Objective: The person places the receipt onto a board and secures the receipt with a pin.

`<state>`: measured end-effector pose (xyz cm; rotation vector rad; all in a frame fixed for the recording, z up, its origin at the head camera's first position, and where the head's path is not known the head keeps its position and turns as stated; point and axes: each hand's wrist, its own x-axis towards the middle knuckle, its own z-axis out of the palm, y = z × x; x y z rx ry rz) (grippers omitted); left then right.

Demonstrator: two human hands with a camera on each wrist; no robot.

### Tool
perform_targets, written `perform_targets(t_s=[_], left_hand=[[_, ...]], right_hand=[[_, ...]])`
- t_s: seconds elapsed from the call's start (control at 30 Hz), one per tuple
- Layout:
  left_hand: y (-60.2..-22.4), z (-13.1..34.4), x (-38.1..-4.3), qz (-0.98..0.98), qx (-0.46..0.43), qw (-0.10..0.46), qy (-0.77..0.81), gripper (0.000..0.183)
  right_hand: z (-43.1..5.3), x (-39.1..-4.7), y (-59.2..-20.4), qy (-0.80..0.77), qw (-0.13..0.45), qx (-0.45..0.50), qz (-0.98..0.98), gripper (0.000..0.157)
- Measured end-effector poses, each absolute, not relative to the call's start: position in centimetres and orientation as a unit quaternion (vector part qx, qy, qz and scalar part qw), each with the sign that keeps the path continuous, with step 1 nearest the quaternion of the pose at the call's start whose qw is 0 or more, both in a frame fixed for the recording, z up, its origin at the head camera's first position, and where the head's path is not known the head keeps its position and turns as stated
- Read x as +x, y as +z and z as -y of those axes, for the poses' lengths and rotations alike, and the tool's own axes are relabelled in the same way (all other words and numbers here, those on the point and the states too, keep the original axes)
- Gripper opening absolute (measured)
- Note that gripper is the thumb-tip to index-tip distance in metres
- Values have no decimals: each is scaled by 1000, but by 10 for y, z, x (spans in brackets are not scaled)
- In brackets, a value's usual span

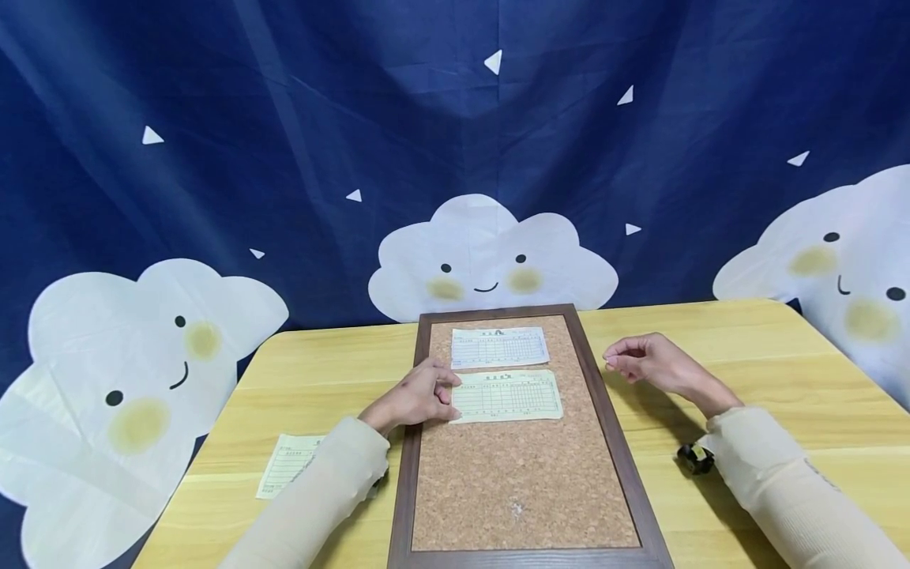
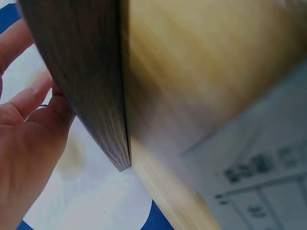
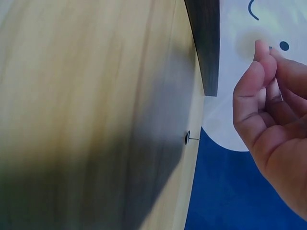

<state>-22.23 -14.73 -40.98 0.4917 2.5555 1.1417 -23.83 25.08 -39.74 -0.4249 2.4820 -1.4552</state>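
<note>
**Left hand (image 1: 419, 395) on the lower yellow form slip (image 1: 508, 399); right hand (image 1: 650, 365) off the board, toward three o'clock**

Clock as in head view, twelve at the curtain (image 1: 455, 118).

Far left: loose form slip (image 1: 284, 465) on the wooden table (image 1: 341, 363), partly behind the left sleeve (image 1: 323, 490), about eight o'clock from the left hand.

Left hand: reaches over the frame's left side, thumb and fingers set apart, tips touching the lower slip's nine o'clock edge. In the left wrist view the frame hides part of the fingers.

Middle: framed corkboard (image 1: 526, 490), long axis roughly six to twelve. Lower yellow form slip lies flat on its upper half, long axis nine to three. White form slip (image 1: 501, 349) just beside it at twelve, dark spot at its top edge, probably a tack. Too small to tell whether the lower slip has one.

Right hand: in the air, thumb and forefinger closed together; dark speck at the tips in the right wrist view, can't tell if it's held. Lower slip lies between eight and nine o'clock from it, across the frame. Left hand is nearer, in contact; right is well apart.

Right wrist view: thumbtack (image 3: 187, 138) on the table, point up.
</note>
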Motion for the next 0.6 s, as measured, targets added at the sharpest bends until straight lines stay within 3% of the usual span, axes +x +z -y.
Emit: perform_targets(t_s=[0.6], left_hand=[[-410, 146, -223, -891, 166, 147, 397, 48]], right_hand=[[-236, -237, -392, -475, 93, -142, -863, 21]])
